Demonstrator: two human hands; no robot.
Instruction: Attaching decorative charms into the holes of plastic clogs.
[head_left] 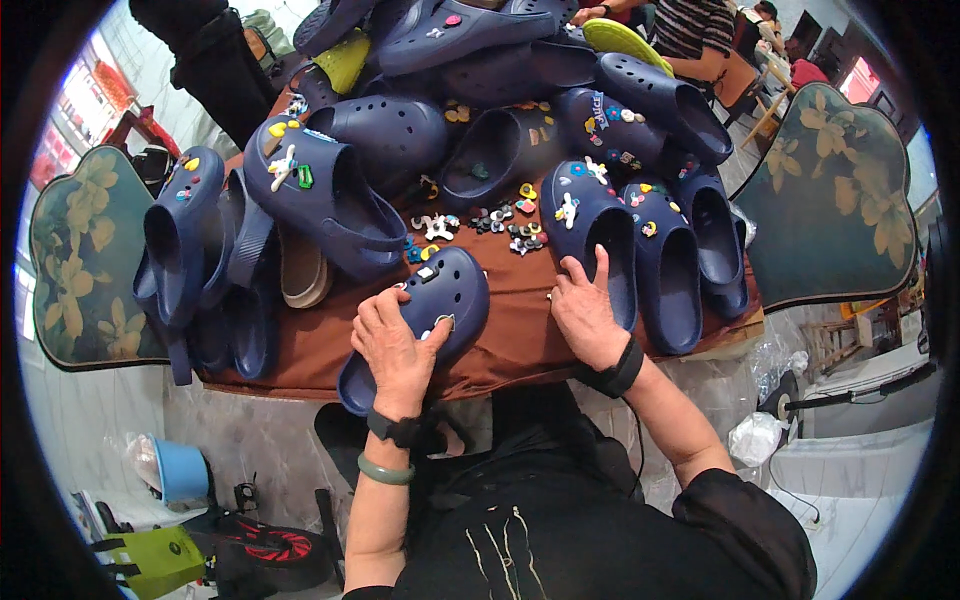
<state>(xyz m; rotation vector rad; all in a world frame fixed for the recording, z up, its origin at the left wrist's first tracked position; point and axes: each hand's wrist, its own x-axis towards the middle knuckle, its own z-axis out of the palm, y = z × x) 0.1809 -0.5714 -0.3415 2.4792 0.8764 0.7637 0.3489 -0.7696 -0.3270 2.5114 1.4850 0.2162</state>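
Observation:
A navy clog (461, 292) lies near the table's front edge, its holed toe pointing away from me. My left hand (392, 345) is closed around its upper, thumb beside a small pale charm at one hole. A black-and-white charm (429, 272) sits on the toe. To the right, my right hand (590, 312) has its fingers bent, one reaching up against a decorated navy clog (622, 262). A tiny pale spot shows by its thumb; what the fingers pinch is too small to make out. Loose charms (437, 227) and a second cluster (526, 237) lie beyond the held clog.
Navy clogs with charms (318, 190) stand at the left, and more are heaped at the back (470, 40). A brown cloth (510, 345) covers the table. Patterned chair backs (90, 255) flank it. A blue bucket (182, 470) stands on the floor. Other people sit at the far right.

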